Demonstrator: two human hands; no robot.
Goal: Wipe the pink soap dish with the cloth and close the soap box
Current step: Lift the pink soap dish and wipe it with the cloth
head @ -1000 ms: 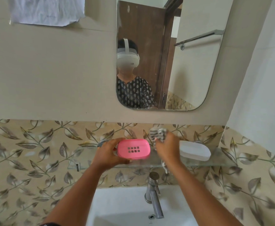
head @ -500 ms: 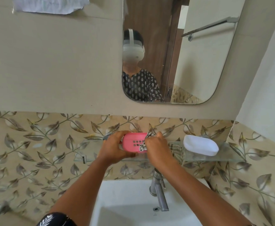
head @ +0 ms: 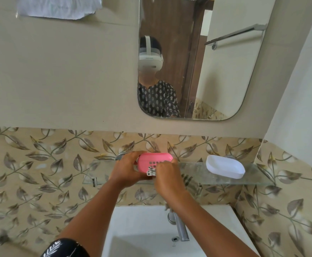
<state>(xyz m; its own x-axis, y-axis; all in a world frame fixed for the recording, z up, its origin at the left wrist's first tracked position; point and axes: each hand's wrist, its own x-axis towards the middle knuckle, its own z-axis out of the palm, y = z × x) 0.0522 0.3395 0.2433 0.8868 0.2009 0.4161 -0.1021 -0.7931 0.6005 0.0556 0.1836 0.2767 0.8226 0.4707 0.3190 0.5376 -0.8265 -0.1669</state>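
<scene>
Two hands at work above the glass shelf, both in front of the leaf-patterned wall tiles. Left hand curled round the left end of the pink soap dish, its grip clasping the dish from the side with the thumb over the near edge. Dish held on its edge, slotted face with the small square drain holes turned toward the camera, just above the shelf; contact with the glass impossible to tell. Right hand bunched round the patterned cloth, grip clenched on the fabric, a crumpled grey-and-white fold poking out past the knuckles and pressed against the lower front of the dish. Right end of the dish partly hidden behind those fingers. White soap box lid lying on the shelf well apart to the right, untouched. Below, white sink with a chrome tap standing at its back edge. Above, wall mirror reflecting a person in a white headset and a dark printed top. White towel hanging at the upper left.
</scene>
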